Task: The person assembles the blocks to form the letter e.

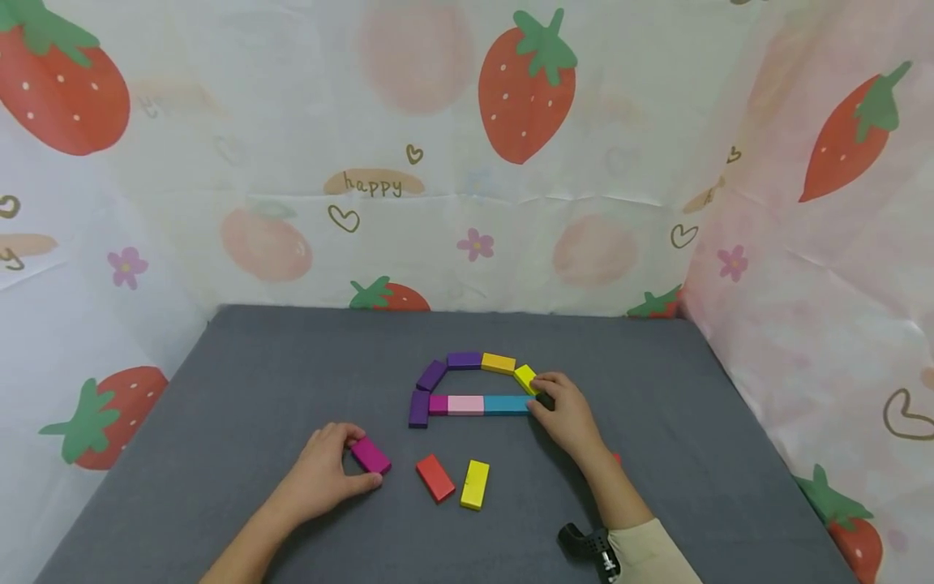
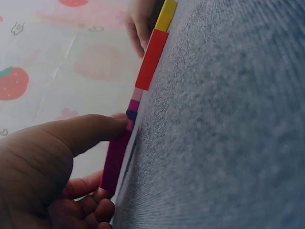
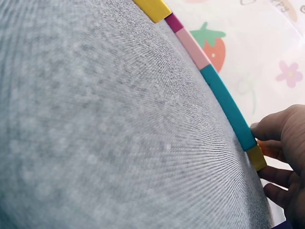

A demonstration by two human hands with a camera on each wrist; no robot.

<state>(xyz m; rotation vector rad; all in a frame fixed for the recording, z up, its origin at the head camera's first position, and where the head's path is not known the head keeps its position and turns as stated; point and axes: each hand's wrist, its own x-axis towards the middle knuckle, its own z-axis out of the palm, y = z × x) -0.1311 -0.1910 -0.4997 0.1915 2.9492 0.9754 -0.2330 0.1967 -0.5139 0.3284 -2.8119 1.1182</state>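
Note:
My left hand (image 1: 326, 470) pinches a magenta block (image 1: 371, 456) low over the cloth, thumb on one end and fingers on the other. My right hand (image 1: 569, 410) is at the right end of a straight row of blocks: magenta (image 1: 438, 405), pink (image 1: 465, 405) and teal (image 1: 505, 405). Between its thumb and fingers, the right wrist view shows a dark yellow block (image 3: 256, 157) against the teal end; the hand mostly covers it from above. An arc of purple blocks (image 1: 432, 375), an orange-yellow block (image 1: 499, 362) and a yellow block (image 1: 524, 378) curves behind the row.
A red block (image 1: 435, 478) and a yellow block (image 1: 475, 485) lie loose on the grey cloth (image 1: 328, 365) in front of the row. Something red (image 1: 617, 458) peeks out beside the right forearm. A black strap device (image 1: 587, 545) is by the right wrist.

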